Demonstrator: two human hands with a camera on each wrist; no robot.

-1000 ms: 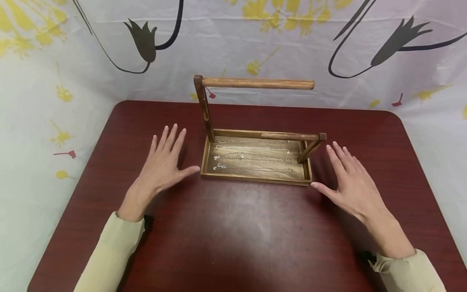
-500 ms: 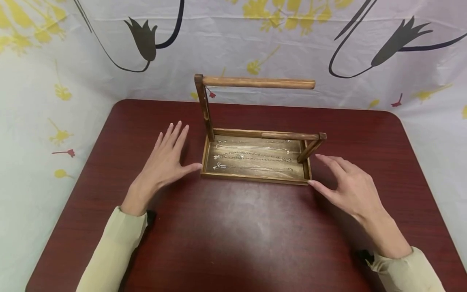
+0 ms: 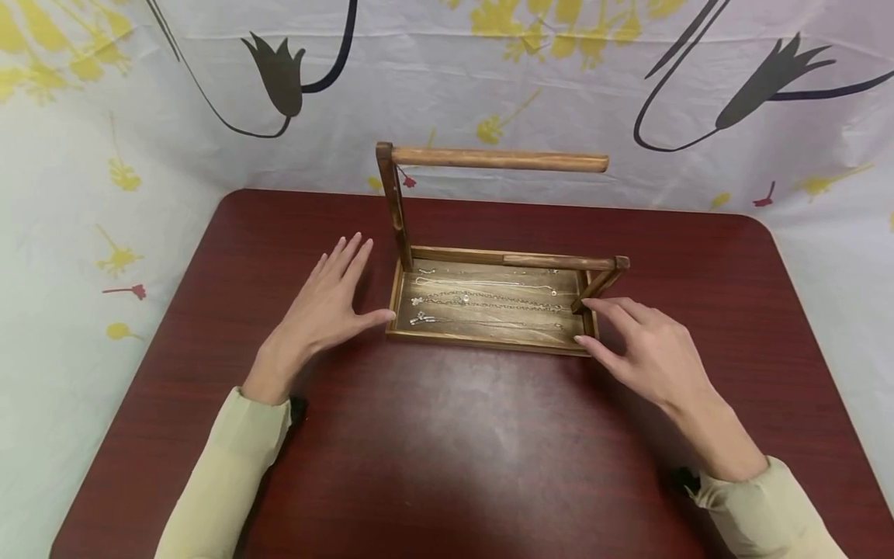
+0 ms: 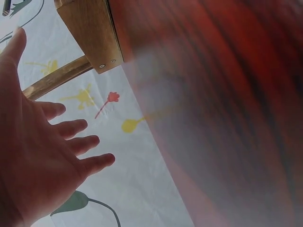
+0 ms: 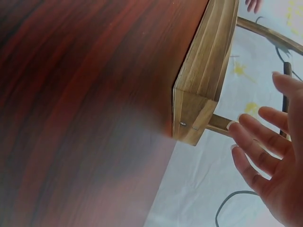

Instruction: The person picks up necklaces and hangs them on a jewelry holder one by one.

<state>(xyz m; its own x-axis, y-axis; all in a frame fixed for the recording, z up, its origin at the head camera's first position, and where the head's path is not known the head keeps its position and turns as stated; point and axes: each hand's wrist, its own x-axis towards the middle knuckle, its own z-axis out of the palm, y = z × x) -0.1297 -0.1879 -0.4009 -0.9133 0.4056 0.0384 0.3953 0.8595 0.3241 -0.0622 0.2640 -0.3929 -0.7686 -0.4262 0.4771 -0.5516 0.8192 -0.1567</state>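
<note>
A wooden jewellery stand has a shallow tray [image 3: 489, 344] for its base. A tall left post bears an upper bar [image 3: 499, 159]; a short right post bears a lower bar [image 3: 559, 262]. Several fine necklaces [image 3: 466, 299] lie stretched lengthwise across the tray floor. My left hand [image 3: 317, 307] is spread beside the tray's left end, its thumb tip right at the front corner. At the opposite end is my right hand [image 3: 653, 353], fingers gently bent, thumb and forefinger overlapping the tray's edge. In the right wrist view its fingers [image 5: 258, 130] show apart from the tray [image 5: 203, 61].
The stand sits towards the back of a dark red wood-grain table [image 3: 461, 466] with rounded far corners. A white cloth [image 3: 447, 70] printed with yellow, red and grey flowers surrounds the table at the back and sides. Light sleeves [image 3: 223, 473] cover both forearms.
My right hand has moved left to the tray's right end, its fingers bending and drawing in. My left hand has shifted slightly right. The stand and necklaces have stayed in place.
</note>
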